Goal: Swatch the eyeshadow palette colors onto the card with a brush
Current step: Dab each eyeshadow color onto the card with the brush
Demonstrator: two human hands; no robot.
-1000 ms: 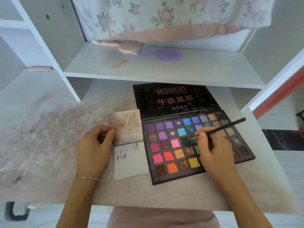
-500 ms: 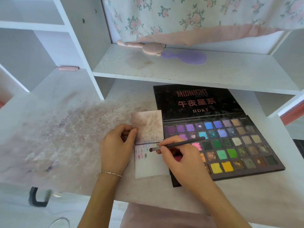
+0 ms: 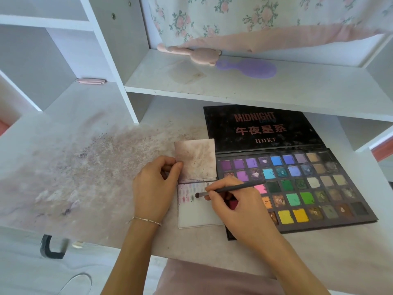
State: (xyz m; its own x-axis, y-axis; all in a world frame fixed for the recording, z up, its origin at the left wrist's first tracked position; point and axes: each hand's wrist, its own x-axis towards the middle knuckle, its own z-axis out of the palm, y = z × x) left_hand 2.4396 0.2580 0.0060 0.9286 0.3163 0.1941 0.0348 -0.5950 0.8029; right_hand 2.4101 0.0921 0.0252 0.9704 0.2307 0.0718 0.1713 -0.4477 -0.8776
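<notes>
An open eyeshadow palette (image 3: pixel 302 188) with several coloured pans lies on the desk, its black lid (image 3: pixel 261 128) flat behind it. Left of it lies a folded white card (image 3: pixel 197 213), stained upper half, several small swatches along the top of the lower half. My right hand (image 3: pixel 238 207) grips a thin black brush (image 3: pixel 229 190); its tip touches the card beside the swatches. My left hand (image 3: pixel 155 188) pinches the card's upper left edge with thumb and fingers.
The desk top (image 3: pixel 85 167) is smeared with pink and purple powder. A white shelf (image 3: pixel 255 86) above carries a pink tool (image 3: pixel 191 53) and a purple brush (image 3: pixel 248 68). A floral cloth (image 3: pixel 255 18) hangs behind. A pink clip (image 3: pixel 91 81) lies at left.
My right hand moved the brush from the palette's green pans leftward to the card, where its tip now touches. The view shifted left. My left hand kept its pinch on the card.
</notes>
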